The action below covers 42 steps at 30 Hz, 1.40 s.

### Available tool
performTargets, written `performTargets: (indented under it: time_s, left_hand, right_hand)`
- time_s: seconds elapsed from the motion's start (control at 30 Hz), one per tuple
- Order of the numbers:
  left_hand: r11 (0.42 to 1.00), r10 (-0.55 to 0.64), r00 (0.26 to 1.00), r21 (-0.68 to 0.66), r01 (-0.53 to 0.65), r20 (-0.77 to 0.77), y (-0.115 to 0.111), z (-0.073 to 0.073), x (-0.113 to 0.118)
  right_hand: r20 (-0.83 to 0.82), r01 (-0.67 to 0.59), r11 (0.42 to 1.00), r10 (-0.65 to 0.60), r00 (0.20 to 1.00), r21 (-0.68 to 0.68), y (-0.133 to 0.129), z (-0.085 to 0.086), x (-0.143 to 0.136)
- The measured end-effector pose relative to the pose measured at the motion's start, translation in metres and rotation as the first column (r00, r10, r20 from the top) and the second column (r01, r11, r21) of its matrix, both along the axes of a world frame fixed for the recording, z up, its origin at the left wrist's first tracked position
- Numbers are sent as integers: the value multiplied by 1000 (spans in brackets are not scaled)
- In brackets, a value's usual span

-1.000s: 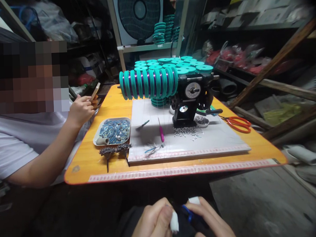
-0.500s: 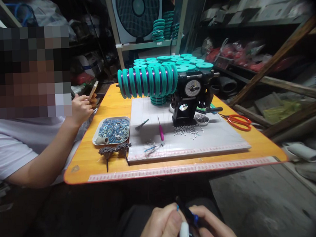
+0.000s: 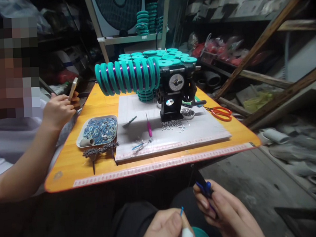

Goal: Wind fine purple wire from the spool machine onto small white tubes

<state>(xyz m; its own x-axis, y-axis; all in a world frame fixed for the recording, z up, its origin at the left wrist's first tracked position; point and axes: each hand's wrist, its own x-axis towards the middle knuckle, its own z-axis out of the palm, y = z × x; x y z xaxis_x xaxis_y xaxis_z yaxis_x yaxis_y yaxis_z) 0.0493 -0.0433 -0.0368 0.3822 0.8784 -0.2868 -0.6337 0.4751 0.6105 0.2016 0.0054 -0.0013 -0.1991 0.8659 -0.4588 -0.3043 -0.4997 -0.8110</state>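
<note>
Low in the view, above my lap, my left hand (image 3: 166, 227) pinches a small blue piece (image 3: 182, 211) between thumb and finger. A white cap or wrapping (image 3: 187, 235) shows beside that thumb; whether it covers a finger I cannot tell. To the right, apart from it, my right hand (image 3: 224, 208) is closed around blue-and-black pliers (image 3: 206, 189), whose dark tip points up toward the table edge. Part of a green round object (image 3: 201, 234) shows below, between my hands.
On the yellow table (image 3: 63, 164) stands a black winding machine (image 3: 170, 105) carrying green spools (image 3: 127, 76). A white tray (image 3: 79, 143) of blue pieces, a purple-handled hook (image 3: 149, 129) and orange scissors (image 3: 220, 114) lie around it. A person (image 3: 26, 162) at left holds a phone (image 3: 73, 88).
My right hand with the pliers has moved up and right, away from my left hand. The blue piece now shows clearly in my left fingers. The view has shifted to the right.
</note>
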Motion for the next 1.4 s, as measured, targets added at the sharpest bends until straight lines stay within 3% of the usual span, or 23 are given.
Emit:
performTargets:
  time_s: [0.17, 0.27, 0.37, 0.57, 0.7, 0.87, 1.03, 1.13, 1.2, 1.27, 1.3, 1.4]
  left_hand:
    - [999, -36, 992, 11, 37, -125, -1, 5, 8]
    - [994, 105, 956, 48, -95, -276, -4, 8, 20]
    - [976, 219, 869, 112, -189, -444, -4, 13, 24]
    - [994, 48, 782, 107, 25, -621, 3, 23, 10]
    - [986, 108, 775, 164, -6, -622, 6, 22, 13]
    - [990, 95, 798, 142, -13, -594, 4, 19, 18]
    - [986, -163, 937, -25, 164, -309, 3, 9, 25]
    - [961, -274, 949, -70, 266, -153, 5, -8, 36]
    - [959, -284, 947, -57, 278, -150, 7, -19, 38]
    - [960, -262, 906, 3, 279, -332, 7, -26, 31]
    - [958, -237, 845, 31, 286, -479, 7, -27, 26]
    - [959, -87, 559, 83, 272, -825, 8, -21, 7]
  right_hand:
    - [-128, 24, 998, -15, 992, 64, 17, 3, 12]
    - [-170, 5, 997, 7, 985, 71, 27, 1, 22]
    - [-170, 70, 995, -56, 984, 72, 35, 1, 31]
    - [-148, 210, 977, -204, 968, 24, 51, 5, 45]
    - [-174, 252, 968, -244, 954, 23, 58, 2, 56]
    - [-207, 307, 951, -292, 934, 45, 62, 1, 63]
    - [-233, 295, 952, -270, 934, 80, 65, 3, 60]
    - [-178, 244, 960, -219, 959, 137, 63, -1, 60]
    - [-56, 138, 972, -130, 990, 192, 58, -4, 64]
    - [100, -8, 969, -17, 995, 246, 51, -6, 71]
    - [178, -77, 958, 27, 984, 276, 47, -7, 74]
    - [409, -226, 895, 54, 911, 385, 38, -4, 81]
